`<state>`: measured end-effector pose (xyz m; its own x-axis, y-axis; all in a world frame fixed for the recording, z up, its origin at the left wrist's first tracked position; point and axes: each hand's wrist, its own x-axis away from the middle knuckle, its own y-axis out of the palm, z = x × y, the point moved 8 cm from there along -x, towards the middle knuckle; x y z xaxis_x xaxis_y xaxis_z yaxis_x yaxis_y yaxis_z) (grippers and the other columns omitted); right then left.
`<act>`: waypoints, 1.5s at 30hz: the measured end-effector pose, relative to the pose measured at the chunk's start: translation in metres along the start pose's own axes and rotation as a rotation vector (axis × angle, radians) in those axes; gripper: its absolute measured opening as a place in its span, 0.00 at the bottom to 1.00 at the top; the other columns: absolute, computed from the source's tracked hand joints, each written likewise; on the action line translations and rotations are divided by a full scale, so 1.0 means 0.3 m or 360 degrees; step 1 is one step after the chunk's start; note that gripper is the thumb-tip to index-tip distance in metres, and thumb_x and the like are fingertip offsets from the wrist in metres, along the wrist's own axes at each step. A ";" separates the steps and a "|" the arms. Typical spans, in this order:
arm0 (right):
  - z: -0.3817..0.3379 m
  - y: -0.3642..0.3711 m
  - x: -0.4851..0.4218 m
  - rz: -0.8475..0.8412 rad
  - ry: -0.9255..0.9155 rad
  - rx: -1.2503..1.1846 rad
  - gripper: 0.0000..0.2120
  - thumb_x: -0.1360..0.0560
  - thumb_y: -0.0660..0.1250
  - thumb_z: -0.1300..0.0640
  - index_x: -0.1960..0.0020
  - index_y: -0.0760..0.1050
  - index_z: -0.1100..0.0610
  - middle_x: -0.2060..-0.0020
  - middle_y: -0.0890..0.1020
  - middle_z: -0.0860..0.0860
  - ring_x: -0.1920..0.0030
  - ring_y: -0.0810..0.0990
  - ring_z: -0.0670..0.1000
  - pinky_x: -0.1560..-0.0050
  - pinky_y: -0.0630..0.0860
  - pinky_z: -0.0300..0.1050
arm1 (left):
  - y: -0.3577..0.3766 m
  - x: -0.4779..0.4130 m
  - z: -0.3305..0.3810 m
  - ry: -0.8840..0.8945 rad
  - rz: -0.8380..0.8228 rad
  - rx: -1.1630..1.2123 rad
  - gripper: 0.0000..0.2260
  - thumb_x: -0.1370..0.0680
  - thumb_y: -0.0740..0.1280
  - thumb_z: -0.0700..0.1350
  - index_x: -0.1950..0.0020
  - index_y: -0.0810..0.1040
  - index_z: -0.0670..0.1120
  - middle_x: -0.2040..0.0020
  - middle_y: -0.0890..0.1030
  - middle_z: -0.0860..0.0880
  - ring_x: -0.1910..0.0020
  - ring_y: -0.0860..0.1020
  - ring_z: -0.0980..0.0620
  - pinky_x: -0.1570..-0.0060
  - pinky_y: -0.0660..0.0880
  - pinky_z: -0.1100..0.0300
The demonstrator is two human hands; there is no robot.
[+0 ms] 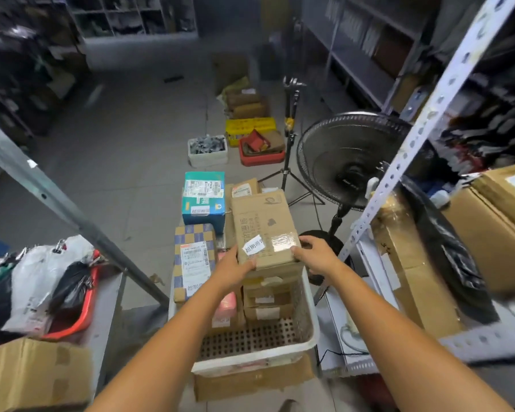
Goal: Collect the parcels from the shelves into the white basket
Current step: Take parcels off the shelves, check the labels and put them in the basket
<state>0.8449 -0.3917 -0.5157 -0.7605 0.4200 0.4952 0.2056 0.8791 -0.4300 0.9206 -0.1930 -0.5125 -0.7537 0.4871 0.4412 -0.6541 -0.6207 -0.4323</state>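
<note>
Fingers (pixel 299 251) gripping brown parcel (pixel 265 227), over white basket (pixel 315 331)

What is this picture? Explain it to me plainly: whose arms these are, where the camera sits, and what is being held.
No machine here: these are a person's two bare arms. The single picture comes from a camera worn on the head, looking forward and down. The left hand and right hand grip a brown cardboard box from either side, on top of the stack in a white basket. Other parcels are packed in it, among them a checked box. The basket stands between metal shelves; a black fan stands to the right.
</note>
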 end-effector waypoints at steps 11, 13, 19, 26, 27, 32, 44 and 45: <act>0.138 -0.155 0.605 0.0447 0.0122 0.0321 0.23 0.23 0.66 0.50 0.31 0.71 0.58 0.35 0.76 0.56 0.38 0.76 0.56 0.37 0.72 0.51 | 0.022 0.268 0.181 0.0326 -0.0176 -0.1080 0.25 0.22 0.63 0.55 0.26 0.63 0.52 0.32 0.73 0.45 0.37 0.74 0.45 0.40 0.73 0.53; 0.191 -0.198 0.739 0.0510 0.0174 0.0360 0.24 0.22 0.65 0.49 0.29 0.69 0.56 0.34 0.75 0.56 0.38 0.76 0.57 0.39 0.72 0.48 | 0.082 0.343 0.252 0.0463 -0.0223 -0.1206 0.23 0.22 0.62 0.54 0.27 0.65 0.52 0.33 0.74 0.46 0.38 0.74 0.46 0.41 0.72 0.55; 0.409 -0.394 1.132 0.0698 0.0302 0.0427 0.27 0.22 0.63 0.44 0.27 0.66 0.55 0.31 0.72 0.53 0.33 0.72 0.56 0.35 0.69 0.49 | 0.377 0.586 0.471 0.0878 -0.0349 -0.1550 0.22 0.20 0.60 0.53 0.27 0.65 0.51 0.35 0.76 0.47 0.41 0.76 0.46 0.50 0.74 0.57; 0.813 -0.698 1.675 0.1063 0.0550 0.0364 0.22 0.24 0.64 0.48 0.32 0.71 0.54 0.38 0.78 0.55 0.38 0.76 0.57 0.41 0.72 0.46 | 0.930 0.948 0.686 0.1223 -0.0579 -0.1666 0.26 0.21 0.60 0.55 0.24 0.61 0.52 0.33 0.74 0.46 0.42 0.77 0.46 0.44 0.74 0.54; 0.878 -0.738 1.753 0.1117 0.0598 0.0343 0.22 0.23 0.64 0.47 0.32 0.71 0.54 0.38 0.78 0.55 0.38 0.76 0.58 0.40 0.72 0.46 | 1.020 1.004 0.714 0.1287 -0.0619 -0.1680 0.25 0.21 0.61 0.55 0.25 0.62 0.52 0.33 0.74 0.46 0.41 0.76 0.46 0.43 0.74 0.53; 1.184 -0.880 2.070 0.1317 0.0875 0.0209 0.24 0.24 0.64 0.44 0.31 0.71 0.52 0.36 0.77 0.53 0.37 0.75 0.56 0.45 0.70 0.43 | 1.438 1.216 0.827 0.1514 -0.0821 -0.1696 0.21 0.22 0.63 0.55 0.29 0.68 0.53 0.34 0.75 0.46 0.39 0.75 0.45 0.43 0.73 0.54; 1.710 -0.972 2.701 0.1851 0.1549 -0.0338 0.23 0.24 0.65 0.46 0.31 0.71 0.54 0.36 0.78 0.54 0.35 0.75 0.56 0.38 0.70 0.47 | 2.432 1.617 0.974 0.2022 -0.1517 -0.1791 0.22 0.22 0.63 0.54 0.29 0.68 0.52 0.36 0.77 0.48 0.37 0.74 0.46 0.40 0.72 0.55; 1.749 -0.949 2.766 0.1913 0.1595 -0.0440 0.24 0.23 0.65 0.47 0.30 0.70 0.55 0.36 0.77 0.55 0.36 0.75 0.56 0.37 0.71 0.48 | 2.502 1.690 0.966 0.2068 -0.1584 -0.1775 0.22 0.22 0.63 0.54 0.29 0.69 0.53 0.36 0.77 0.49 0.37 0.74 0.47 0.40 0.72 0.55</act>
<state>-0.1678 -0.4118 -0.3785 0.5939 0.7441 0.3060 0.5475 -0.0950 -0.8314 0.0657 -0.5901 -0.3853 0.5924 0.7553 0.2802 -0.1533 0.4472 -0.8812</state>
